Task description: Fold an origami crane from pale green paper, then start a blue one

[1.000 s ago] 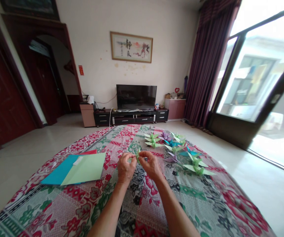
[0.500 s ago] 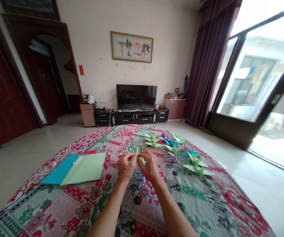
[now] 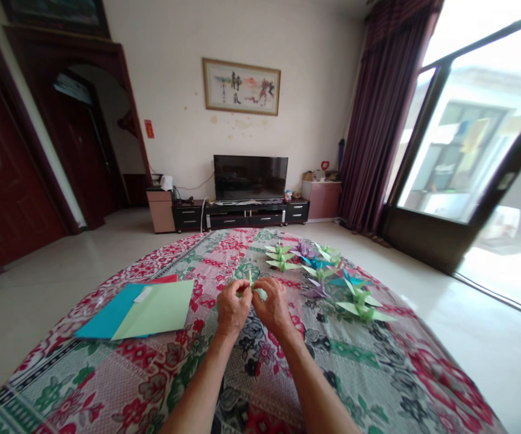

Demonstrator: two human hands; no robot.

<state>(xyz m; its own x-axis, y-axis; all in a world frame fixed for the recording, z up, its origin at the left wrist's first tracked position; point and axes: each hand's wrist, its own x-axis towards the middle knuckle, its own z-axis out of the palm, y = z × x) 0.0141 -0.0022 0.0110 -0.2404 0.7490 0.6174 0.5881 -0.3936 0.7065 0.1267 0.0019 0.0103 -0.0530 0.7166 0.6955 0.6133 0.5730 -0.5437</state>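
Over the middle of the table, my left hand [image 3: 234, 306] and my right hand [image 3: 270, 301] meet with their fingertips close together. Both pinch a small light green folded paper piece [image 3: 250, 276]; a narrow tip of it points up between them, and the rest is mostly hidden by my fingers. To the right of my right hand stand several finished paper cranes in green, purple, blue and pink, the nearest being a green paper crane [image 3: 364, 310]. A purple paper crane [image 3: 318, 288] sits closest to my right hand.
Left of my hands lies a stack of coloured paper [image 3: 161, 310], light green over blue and red, with a small white slip [image 3: 143, 294] on it. A flowered tablecloth [image 3: 152, 386] covers the rounded table. Beyond it stands a television [image 3: 250, 178] on a low cabinet.
My fingers have shifted slightly around the green paper, and its upright tip has moved a little to the left. The cranes and paper stack have stayed in place.
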